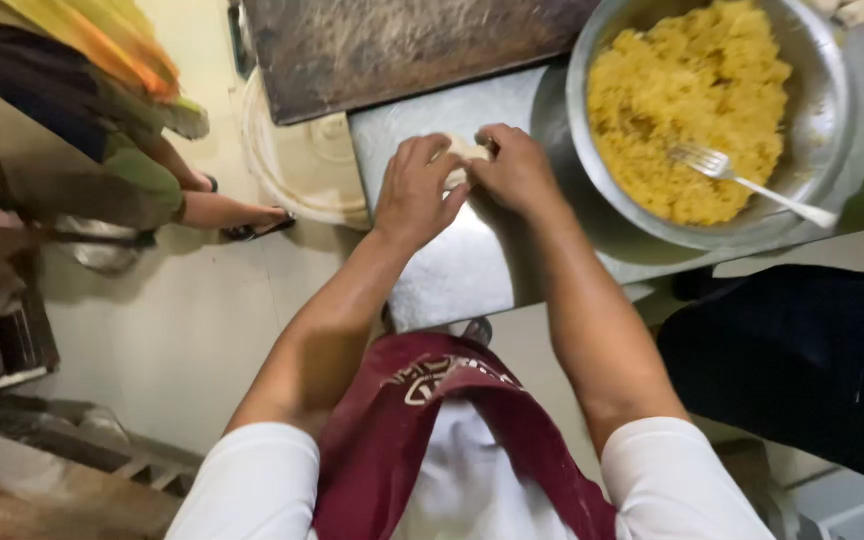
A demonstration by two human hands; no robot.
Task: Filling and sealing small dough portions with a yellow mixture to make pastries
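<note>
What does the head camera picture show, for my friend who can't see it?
Two hands, left hand and right hand, press a pale piece of dough on a metal table. Beside them sits a big metal bowl of yellow filling with a fork in it.

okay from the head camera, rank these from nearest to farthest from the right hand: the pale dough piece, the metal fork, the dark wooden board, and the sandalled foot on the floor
1. Pale dough piece: touching the right hand, pressed between both hands.
2. Dark wooden board: just beyond the hands, at the table's far end.
3. Metal fork: off to the right, lying in the steel bowl of yellow filling.
4. Sandalled foot: far left, down on the floor.

Board and fork are close; the board looks slightly nearer.
</note>
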